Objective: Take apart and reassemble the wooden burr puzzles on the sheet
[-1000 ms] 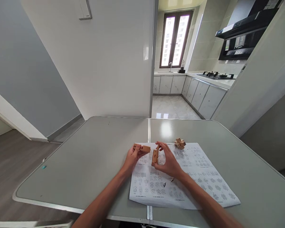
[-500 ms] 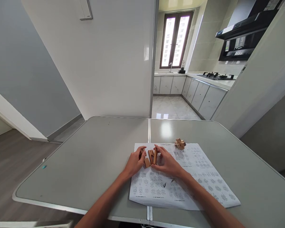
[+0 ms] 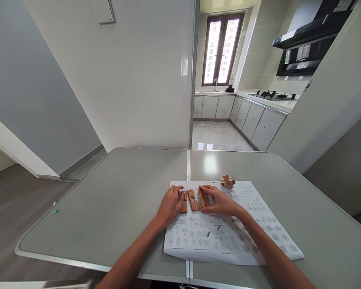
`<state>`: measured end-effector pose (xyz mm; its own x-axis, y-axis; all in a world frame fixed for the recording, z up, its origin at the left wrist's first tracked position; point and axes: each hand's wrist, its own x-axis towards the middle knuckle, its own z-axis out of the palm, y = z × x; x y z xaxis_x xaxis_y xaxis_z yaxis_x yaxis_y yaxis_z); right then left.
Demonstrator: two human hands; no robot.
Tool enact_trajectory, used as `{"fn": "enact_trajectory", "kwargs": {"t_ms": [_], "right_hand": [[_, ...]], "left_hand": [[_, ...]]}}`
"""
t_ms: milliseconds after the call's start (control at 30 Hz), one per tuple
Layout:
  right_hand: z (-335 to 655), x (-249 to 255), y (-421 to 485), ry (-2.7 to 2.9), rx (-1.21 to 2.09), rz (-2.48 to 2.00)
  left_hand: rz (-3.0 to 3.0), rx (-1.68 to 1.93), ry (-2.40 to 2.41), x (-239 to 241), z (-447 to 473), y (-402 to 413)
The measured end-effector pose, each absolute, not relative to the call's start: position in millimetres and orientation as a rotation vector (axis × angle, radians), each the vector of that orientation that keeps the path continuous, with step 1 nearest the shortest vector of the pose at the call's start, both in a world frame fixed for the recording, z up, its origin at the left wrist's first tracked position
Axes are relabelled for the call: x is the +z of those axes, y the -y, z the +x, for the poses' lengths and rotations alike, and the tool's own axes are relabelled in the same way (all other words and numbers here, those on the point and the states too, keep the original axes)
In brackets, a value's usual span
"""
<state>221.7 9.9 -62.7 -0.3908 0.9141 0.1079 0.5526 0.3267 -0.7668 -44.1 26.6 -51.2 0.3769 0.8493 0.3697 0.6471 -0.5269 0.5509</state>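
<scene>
Three notched wooden puzzle pieces stand in a row on a printed sheet [image 3: 195, 237]. My left hand [image 3: 170, 204] has its curled fingers on the left puzzle piece [image 3: 184, 208], covering part of it. Untouched between my hands lies the middle puzzle piece [image 3: 193, 200], its notch facing right. My right hand [image 3: 218, 200] grips the right puzzle piece [image 3: 202, 197] by its two ends, fingertips at the far end and thumb at the near end. Beyond that hand, an assembled wooden burr puzzle [image 3: 228, 182] sits at the sheet's far edge.
The grey table [image 3: 108, 208] has a metal seam down its middle and a pale rim. A small teal bit [image 3: 55, 211] lies near its left edge. Behind the table are a white wall panel [image 3: 147, 80] and a kitchen doorway.
My right hand has moved right with its puzzle piece, widening the gap to the middle one. The left and middle pieces now sit straighter and farther apart.
</scene>
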Motion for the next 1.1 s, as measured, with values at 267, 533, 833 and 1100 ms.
{"fn": "enact_trajectory", "kwargs": {"t_ms": [267,533,833,1100], "right_hand": [[202,-69,-8,2.106,0.817,-1.149],[190,-68,-4,2.008,0.91,-1.027],[184,-55,2,1.99,0.87,-0.997],[185,-64,2,2.038,0.71,-1.075]], "left_hand": [[2.399,0.776,-1.191,-42,-45,-20],[2.481,0.74,-1.117,-38,-46,-21],[2.456,0.796,-1.228,-52,-51,-29],[2.562,0.697,-1.186,-52,-53,-29]]}}
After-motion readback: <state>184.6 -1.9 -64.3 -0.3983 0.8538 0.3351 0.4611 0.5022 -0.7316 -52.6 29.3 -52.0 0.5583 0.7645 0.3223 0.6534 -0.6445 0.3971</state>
